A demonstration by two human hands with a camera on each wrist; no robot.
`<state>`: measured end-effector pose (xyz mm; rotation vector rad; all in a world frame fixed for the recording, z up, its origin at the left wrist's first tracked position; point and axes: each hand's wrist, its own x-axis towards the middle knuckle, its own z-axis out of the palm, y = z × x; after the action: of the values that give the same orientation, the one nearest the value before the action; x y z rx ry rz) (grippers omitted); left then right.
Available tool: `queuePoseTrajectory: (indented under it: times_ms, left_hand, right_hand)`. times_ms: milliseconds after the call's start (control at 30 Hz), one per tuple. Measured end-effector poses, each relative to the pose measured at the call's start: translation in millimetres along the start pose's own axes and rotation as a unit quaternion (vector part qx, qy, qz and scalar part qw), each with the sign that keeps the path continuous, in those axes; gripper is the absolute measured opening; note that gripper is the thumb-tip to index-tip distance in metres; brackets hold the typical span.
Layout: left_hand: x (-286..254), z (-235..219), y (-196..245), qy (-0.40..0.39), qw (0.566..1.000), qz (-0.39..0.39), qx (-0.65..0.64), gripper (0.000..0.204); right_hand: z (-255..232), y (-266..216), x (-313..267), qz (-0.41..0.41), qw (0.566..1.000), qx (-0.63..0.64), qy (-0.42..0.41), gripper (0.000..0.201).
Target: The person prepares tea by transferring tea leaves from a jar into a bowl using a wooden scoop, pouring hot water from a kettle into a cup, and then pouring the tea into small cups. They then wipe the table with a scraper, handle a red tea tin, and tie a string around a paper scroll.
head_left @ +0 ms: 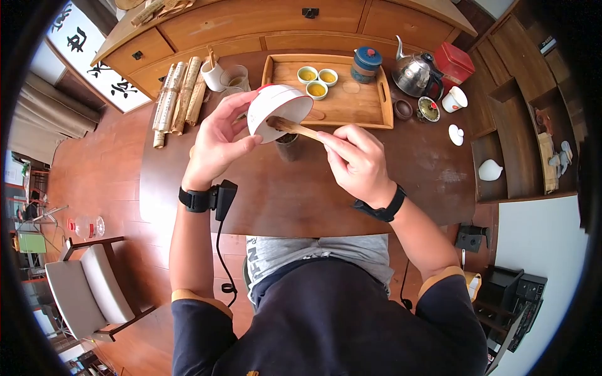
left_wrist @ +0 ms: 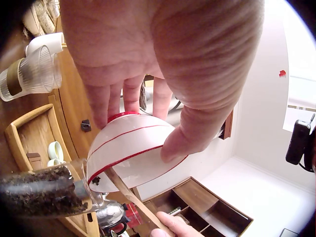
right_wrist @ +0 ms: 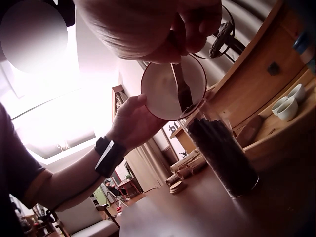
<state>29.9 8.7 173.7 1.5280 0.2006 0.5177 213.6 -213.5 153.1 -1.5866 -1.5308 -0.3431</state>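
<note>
My left hand (head_left: 219, 138) grips a white bowl (left_wrist: 128, 140) with red lines and a red foot, thumb at the rim and fingers behind. The bowl tips steeply, its lower rim right at the mouth of a clear glass jar (right_wrist: 224, 160). Dark tea leaves fill much of this jar, which stands upright on the table. My right hand (head_left: 360, 160) pinches the pale handle of a wooden tea scoop (head_left: 301, 130), whose darker end reaches inside the bowl. A few dark leaves (left_wrist: 96, 180) lie near the bowl's lower rim.
Behind the bowl, a wooden tray (head_left: 282, 61) holds three small cups (head_left: 316, 91) of yellow tea and a blue teapot (head_left: 367, 64). A steel kettle (head_left: 414, 75), red box (head_left: 453, 62) and lidless white jar (head_left: 454, 99) stand right. Bamboo scrolls (head_left: 182, 94) and glasses (head_left: 235, 76) lie left.
</note>
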Motion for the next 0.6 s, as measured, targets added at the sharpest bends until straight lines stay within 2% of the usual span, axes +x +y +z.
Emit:
queuePoseTrajectory:
  times_ms: [133, 233, 333, 433, 567, 600]
  left_hand:
    - [0.6, -0.3, -2.0, -0.001, 1.0, 0.002, -0.003, 0.08]
    - [0.8, -0.2, -1.8, -0.005, 1.0, 0.007, 0.002, 0.08]
    - [0.9, -1.3, -2.5, -0.004, 1.0, 0.007, -0.003, 0.08]
    - [0.7, -1.4, -1.1, -0.006, 1.0, 0.004, -0.003, 0.079]
    - [0.1, -1.4, -1.6, -0.009, 1.0, 0.008, 0.005, 0.078]
    - [0.0, -0.8, -1.0, -0.009, 1.0, 0.01, 0.006, 0.077]
  right_hand:
    - [-6.6, 0.2, -5.6, 0.01, 1.0, -0.001, -0.009, 0.031]
    - [-7.4, 0.9, -3.6, 0.013, 1.0, 0.021, 0.019, 0.028]
    - [-2.7, 3.8, -3.3, 0.105, 0.989, 0.092, 0.056, 0.024]
    - [-0.8, 14.0, -4.9, 0.148, 0.982, 0.097, 0.063, 0.021]
    - [4.5, 20.0, -17.7, 0.143, 0.987, 0.059, 0.034, 0.021]
    - [4.1, 21.5, -19.8, 0.107, 0.994, 0.024, 0.027, 0.021]
